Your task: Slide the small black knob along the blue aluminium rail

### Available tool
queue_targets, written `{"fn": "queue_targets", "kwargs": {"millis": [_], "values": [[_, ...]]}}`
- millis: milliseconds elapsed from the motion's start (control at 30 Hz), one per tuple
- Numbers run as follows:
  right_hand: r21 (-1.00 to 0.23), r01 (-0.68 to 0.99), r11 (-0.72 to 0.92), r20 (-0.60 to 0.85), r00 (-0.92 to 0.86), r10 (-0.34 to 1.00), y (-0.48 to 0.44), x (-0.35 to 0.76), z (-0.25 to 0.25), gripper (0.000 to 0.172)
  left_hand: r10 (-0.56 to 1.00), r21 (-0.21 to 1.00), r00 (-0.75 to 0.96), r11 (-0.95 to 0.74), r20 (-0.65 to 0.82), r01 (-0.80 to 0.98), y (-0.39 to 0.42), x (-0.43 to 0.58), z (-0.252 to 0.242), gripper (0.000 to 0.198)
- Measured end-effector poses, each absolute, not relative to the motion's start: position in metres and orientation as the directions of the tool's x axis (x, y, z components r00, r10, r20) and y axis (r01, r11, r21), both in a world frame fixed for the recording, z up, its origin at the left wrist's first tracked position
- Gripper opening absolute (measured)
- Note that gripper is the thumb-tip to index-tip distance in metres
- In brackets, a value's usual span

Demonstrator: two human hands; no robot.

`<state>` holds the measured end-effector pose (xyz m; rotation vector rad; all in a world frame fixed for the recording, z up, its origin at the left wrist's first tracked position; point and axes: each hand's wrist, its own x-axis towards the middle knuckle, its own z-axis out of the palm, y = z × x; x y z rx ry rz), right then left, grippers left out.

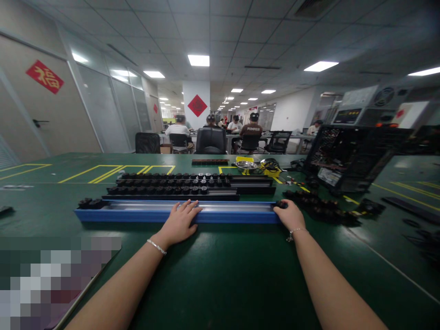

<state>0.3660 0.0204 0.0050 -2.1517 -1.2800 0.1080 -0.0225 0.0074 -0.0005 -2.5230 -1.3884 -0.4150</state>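
Bench wide and green before us in the head view, and right across it, just ahead of our arms, lies the long blue tray! We have our left hand on it around the middle, palm down, fingers spread across the top, nothing pinched there. Over to the right end, and our right hand has thumb and fingers closed on a small black piece, largely covered by the hand, so we cannot tell its shape. Look to the other end: a few black parts sit in the tray's left end, and between them and our right hand we see a pale, shiny channel. Just behind, black trays lie parallel to the blue one, lined with rows of dark knobs, a bare stretch showing at their right. Further back we spot a dark strip, then a metal dish beside a yellow box. On our right, a loose heap of black components lies near the blue tray, and behind it stands an opened computer case. Beyond the bench, people sit among black chairs, some with their backs to us.
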Motion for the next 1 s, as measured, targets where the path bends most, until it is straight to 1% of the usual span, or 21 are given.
{"fn": "queue_targets", "kwargs": {"millis": [433,767,1000], "values": [[-0.618,0.714,-0.329,0.255,0.578,0.775,0.022,0.373,0.002,0.045,0.788,-0.052,0.503,-0.520,0.357,0.852,0.008,-0.022,-0.001,0.057],[-0.659,0.665,-0.352,0.216,0.615,0.758,0.021,0.377,0.003,0.045,0.786,-0.052,0.509,-0.526,0.350,0.849,0.007,-0.022,0.001,0.057],[-0.679,0.662,-0.318,0.251,0.616,0.747,0.023,0.380,-0.001,0.043,0.787,-0.047,0.507,-0.526,0.350,0.849,0.007,-0.023,0.001,0.057]]}}
